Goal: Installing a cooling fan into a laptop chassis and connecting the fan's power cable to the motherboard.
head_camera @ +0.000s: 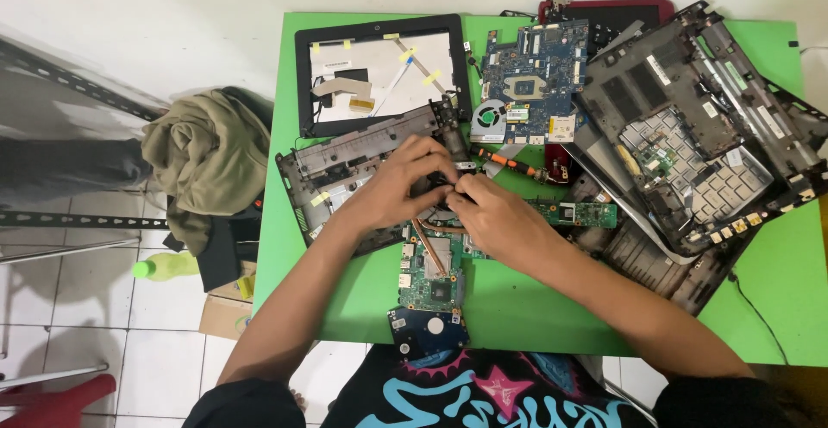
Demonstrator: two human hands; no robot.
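My left hand (398, 182) and my right hand (498, 217) meet over the top of a green motherboard (429, 274) with a copper heat pipe, in the middle of the green table (526, 303). Both hands pinch a small dark part (450, 180) between their fingertips; its shape is mostly hidden. A grey laptop base shell (341, 165) lies under my left hand. A hard drive (429, 331) rests at the table's front edge, below the motherboard.
A black screen bezel (379, 70) lies at the back left. A blue motherboard with fan (530, 79) sits at the back centre. Stacked dark laptop shells (690, 126) fill the right. An orange-handled screwdriver (511, 163) lies beside my right hand. Olive clothes (207, 156) hang left of the table.
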